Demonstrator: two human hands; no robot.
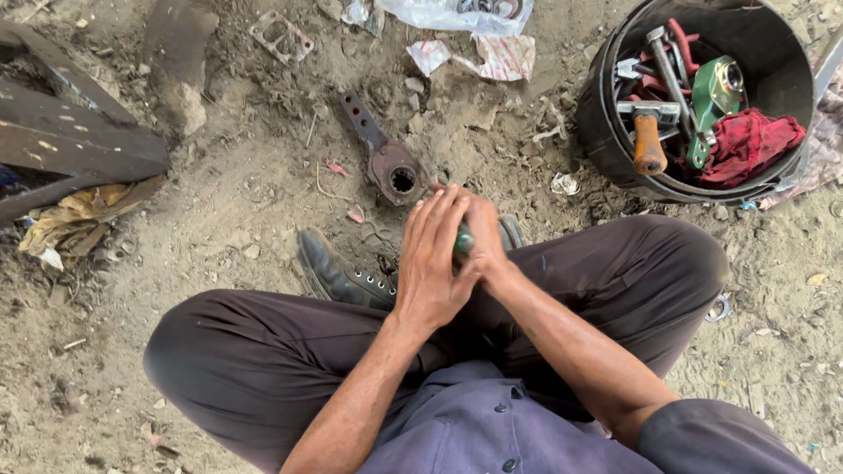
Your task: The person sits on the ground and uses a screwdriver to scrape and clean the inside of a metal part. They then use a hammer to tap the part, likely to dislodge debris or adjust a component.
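Our left hand (433, 265) and right hand (484, 243) clasp a small green part (462, 240) above the dirt (245, 179); greasy palms could drop it beside the lever (384, 157).

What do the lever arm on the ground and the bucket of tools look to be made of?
The lever arm looks like cast or forged steel: dull, rusty brown, dirt-caked, with a bored round hole. The bucket seems to be black rubber or plastic, matte with a thick scuffed rim; which one is hard to tell. A hammer inside has a metal head and an orange-brown handle, probably wood.
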